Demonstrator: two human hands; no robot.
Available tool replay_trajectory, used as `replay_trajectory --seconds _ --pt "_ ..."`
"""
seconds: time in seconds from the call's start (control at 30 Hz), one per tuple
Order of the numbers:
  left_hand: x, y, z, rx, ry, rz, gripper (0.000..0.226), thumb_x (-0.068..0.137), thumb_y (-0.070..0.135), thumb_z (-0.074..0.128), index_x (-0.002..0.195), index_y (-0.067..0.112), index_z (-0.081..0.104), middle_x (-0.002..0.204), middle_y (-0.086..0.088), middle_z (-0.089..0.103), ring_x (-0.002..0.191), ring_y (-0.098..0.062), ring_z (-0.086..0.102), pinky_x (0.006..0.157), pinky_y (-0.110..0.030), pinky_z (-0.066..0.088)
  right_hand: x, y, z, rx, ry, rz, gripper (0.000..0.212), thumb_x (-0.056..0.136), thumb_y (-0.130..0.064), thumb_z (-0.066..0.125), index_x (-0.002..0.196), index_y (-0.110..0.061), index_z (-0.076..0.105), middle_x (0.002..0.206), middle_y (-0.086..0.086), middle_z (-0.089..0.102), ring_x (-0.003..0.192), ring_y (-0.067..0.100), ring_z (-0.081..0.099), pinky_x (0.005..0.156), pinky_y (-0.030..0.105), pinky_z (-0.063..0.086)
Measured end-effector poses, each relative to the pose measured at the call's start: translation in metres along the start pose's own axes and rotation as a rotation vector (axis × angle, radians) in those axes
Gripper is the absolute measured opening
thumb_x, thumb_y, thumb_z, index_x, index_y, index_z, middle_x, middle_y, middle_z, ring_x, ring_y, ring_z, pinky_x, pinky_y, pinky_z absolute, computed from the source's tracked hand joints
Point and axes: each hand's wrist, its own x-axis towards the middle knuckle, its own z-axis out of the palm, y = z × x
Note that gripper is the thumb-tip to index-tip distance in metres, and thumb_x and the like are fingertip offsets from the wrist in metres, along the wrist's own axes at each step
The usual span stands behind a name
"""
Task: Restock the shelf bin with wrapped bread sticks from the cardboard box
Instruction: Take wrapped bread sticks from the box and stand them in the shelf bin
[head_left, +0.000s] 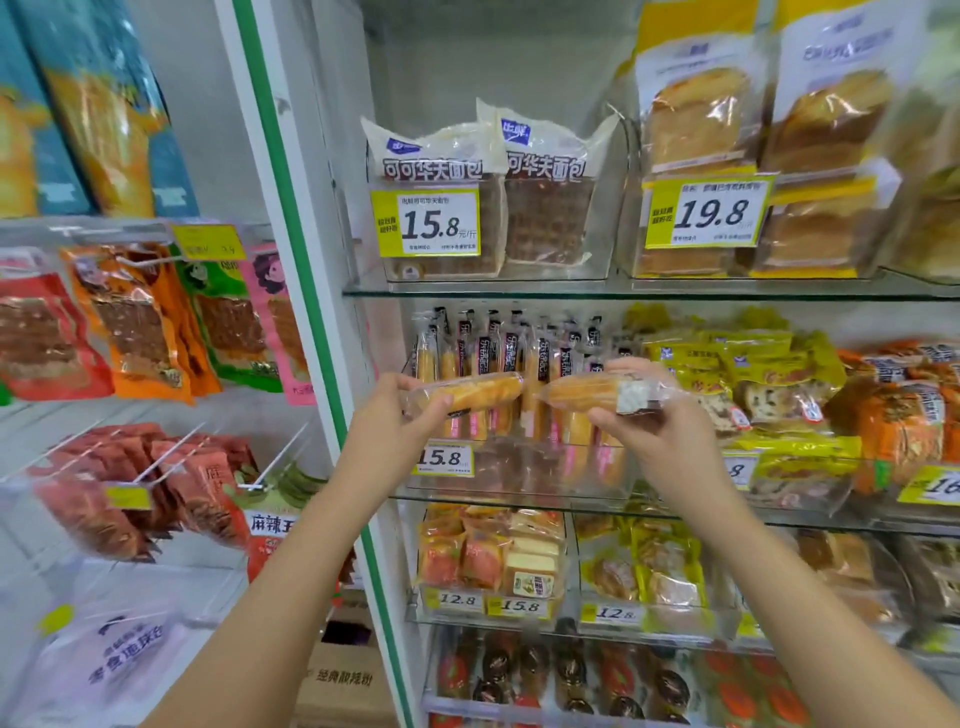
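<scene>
Before the shelf bin (524, 470), already part-filled with upright sticks (511, 353), the left hand (400, 418) grips one bread stick (480, 394) and the right hand (641, 423) a second bread stick (576, 392), neither placed yet.

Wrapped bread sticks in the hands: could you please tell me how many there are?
2. The left hand grips the left bread stick, the right hand the right bread stick. Others stand in the shelf bin behind, some hidden.
</scene>
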Motion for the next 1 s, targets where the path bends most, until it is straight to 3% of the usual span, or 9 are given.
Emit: replay_trajectory --seconds 0.13,0.2,0.3,0.47,0.6,0.77,0.83,0.93,1.0 --pt "0.028 0.012 0.010 0.127 -0.020 -0.014 0.033 0.087 0.041 0.060 0.105 0.016 0.047 0.080 0.006 0.055 0.067 -0.007 0.051 0.051 -0.022 0.037 0.029 0.005 0.023 -0.123 -0.015 0.056 0.025 0.081 -0.026 0.073 0.099 -0.029 0.057 0.083 -0.026 0.059 0.080 -0.008 0.056 0.067 0.001 0.040" --pt "0.042 0.019 0.015 0.202 -0.047 -0.008 0.034 0.085 0.042 0.061 0.103 0.016 0.048 0.085 0.003 0.056 0.067 -0.009 0.050 0.051 -0.023 0.037 0.042 0.009 0.034 -0.183 -0.038 0.092 0.025 0.082 -0.028 0.072 0.099 -0.029 0.053 0.075 -0.026 0.051 0.069 -0.010 0.048 0.058 0.007 0.039" --pt "0.063 0.028 0.027 0.305 -0.094 0.027 0.044 0.082 0.046 0.063 0.107 0.011 0.052 0.093 -0.003 0.061 0.078 -0.018 0.056 0.063 -0.029 0.044 0.061 0.017 0.048 -0.312 -0.052 0.165 0.043 0.082 -0.035 0.071 0.114 -0.015 0.050 0.071 -0.009 0.052 0.061 0.004 0.047 0.052 0.021 0.037" --pt "0.099 0.035 0.053 0.441 -0.275 0.006 0.054 0.074 0.059 0.066 0.099 0.013 0.056 0.094 -0.007 0.061 0.100 -0.026 0.061 0.076 -0.033 0.049 0.087 0.023 0.059 -0.412 -0.090 0.255 0.075 0.080 -0.033 0.074 0.135 -0.012 0.027 0.097 0.012 0.065 0.084 0.026 0.064 0.065 0.035 0.053" --pt "0.118 0.038 0.073 0.509 -0.330 -0.036 0.057 0.072 0.064 0.064 0.072 0.009 0.048 0.067 -0.003 0.051 0.071 -0.022 0.055 0.054 -0.029 0.037 0.108 0.030 0.067 -0.448 -0.105 0.292 0.091 0.078 -0.032 0.076 0.144 -0.010 0.017 0.109 0.016 0.064 0.097 0.031 0.064 0.076 0.037 0.053" --pt "0.138 0.027 0.092 0.577 -0.395 -0.091 0.075 0.077 0.066 0.056 0.117 0.003 0.055 0.104 -0.011 0.061 0.091 -0.024 0.060 0.072 -0.031 0.048 0.129 0.040 0.077 -0.436 -0.147 0.321 0.084 0.077 -0.021 0.077 0.140 -0.011 0.022 0.114 0.019 0.062 0.101 0.033 0.063 0.077 0.036 0.051" --pt "0.147 0.026 0.095 0.616 -0.445 -0.096 0.075 0.078 0.066 0.055 0.121 0.005 0.056 0.114 -0.013 0.063 0.094 -0.025 0.063 0.077 -0.032 0.051 0.136 0.046 0.082 -0.474 -0.216 0.320 0.082 0.077 -0.018 0.077 0.141 -0.013 0.025 0.118 0.018 0.060 0.105 0.033 0.061 0.078 0.034 0.050" --pt "0.159 0.028 0.098 0.669 -0.524 -0.109 0.072 0.080 0.064 0.054 0.123 0.007 0.056 0.111 -0.011 0.067 0.083 -0.022 0.065 0.080 -0.031 0.053 0.145 0.053 0.086 -0.548 -0.343 0.369 0.089 0.077 -0.013 0.076 0.147 -0.018 0.020 0.124 0.016 0.057 0.109 0.032 0.059 0.084 0.037 0.052" --pt "0.167 0.031 0.099 0.697 -0.551 -0.087 0.072 0.080 0.062 0.057 0.125 0.006 0.055 0.113 -0.011 0.066 0.090 -0.024 0.067 0.082 -0.031 0.052 0.150 0.058 0.087 -0.573 -0.390 0.403 0.096 0.077 -0.009 0.076 0.150 -0.019 0.015 0.126 0.015 0.055 0.111 0.031 0.058 0.086 0.037 0.053"
